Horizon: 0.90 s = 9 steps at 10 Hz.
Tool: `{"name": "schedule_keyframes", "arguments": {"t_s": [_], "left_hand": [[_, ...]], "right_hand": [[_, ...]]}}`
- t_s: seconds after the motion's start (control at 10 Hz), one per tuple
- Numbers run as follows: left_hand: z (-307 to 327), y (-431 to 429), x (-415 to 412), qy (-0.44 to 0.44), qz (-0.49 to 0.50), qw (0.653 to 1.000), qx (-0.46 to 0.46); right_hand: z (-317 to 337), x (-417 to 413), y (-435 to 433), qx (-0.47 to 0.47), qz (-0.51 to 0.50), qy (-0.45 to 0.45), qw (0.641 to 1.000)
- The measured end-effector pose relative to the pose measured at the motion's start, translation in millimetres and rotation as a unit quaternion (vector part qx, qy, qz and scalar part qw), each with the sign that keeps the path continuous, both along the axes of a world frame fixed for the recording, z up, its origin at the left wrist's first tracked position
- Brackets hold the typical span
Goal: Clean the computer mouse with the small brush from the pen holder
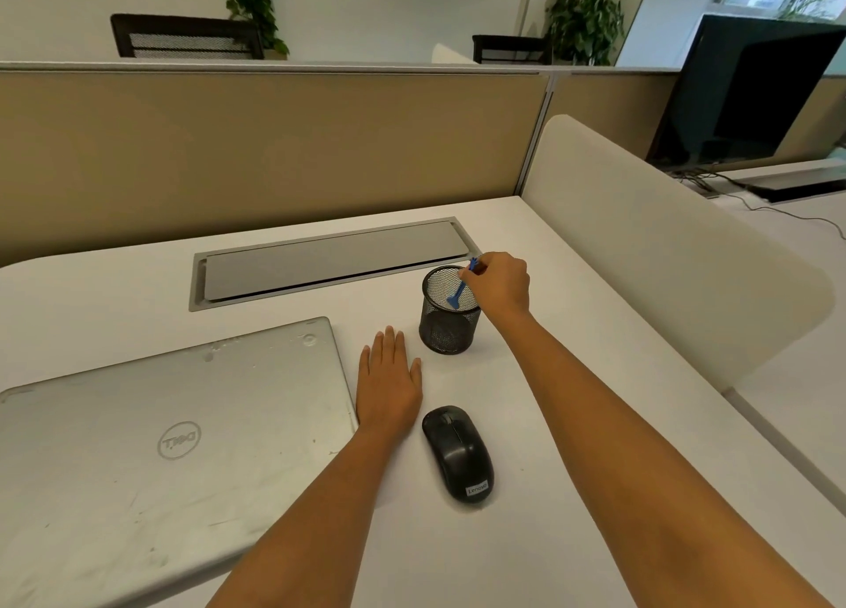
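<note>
1. Brush [459, 289] was a small blue one, pinched at its upper end by the right hand [501, 284], lower end down inside the black mesh pen holder [448, 321] at the far right of the desk [572, 333].
2. Left hand [389, 381] lay flat and released on the desk, fingers spread, between the closed laptop [174, 424] and the holder, grasping nothing.
3. Mouse [458, 452] sat near side of the holder, just right of the left wrist, untouched, well apart from the brush.
4. Step in hand, by my read: pulling the brush out. Best done straight up so the wide lower end cleared the rim; the holder looked light, so a sideways drag could tip it. The free left hand was close enough to steady it.
5. Hard to make out: right fingertips were mostly hidden behind the knuckles, so the exact pinch was unclear. Couldn't tell which end carried bristles, or whether the lower end touched the mesh wall. Holder bottom too dark to tell if anything else was inside.
</note>
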<state>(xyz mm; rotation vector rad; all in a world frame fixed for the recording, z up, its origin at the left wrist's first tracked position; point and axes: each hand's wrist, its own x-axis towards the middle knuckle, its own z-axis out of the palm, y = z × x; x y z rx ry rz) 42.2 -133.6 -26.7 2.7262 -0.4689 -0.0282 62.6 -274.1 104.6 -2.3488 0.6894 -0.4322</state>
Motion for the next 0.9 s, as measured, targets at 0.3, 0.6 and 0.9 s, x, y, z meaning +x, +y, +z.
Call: {"name": "schedule_keyframes", "arguments": {"t_s": [0.3, 0.6, 0.9], "left_hand": [[1.2, 0.9, -0.7, -0.004, 0.001, 1.000, 0.004], [0.8, 0.2, -0.6, -0.003, 0.002, 1.000, 0.008], [1.4, 0.3, -0.6, -0.002, -0.005, 1.000, 0.009]], "right_hand": [[-5.4, 0.5, -0.1, -0.048, 0.012, 0.033, 0.998], [-4.6, 0.6, -1.3, -0.055, 0.013, -0.002, 0.998], [-8.8, -4.0, -9.5, -0.071, -0.011, -0.011, 0.997]]}}
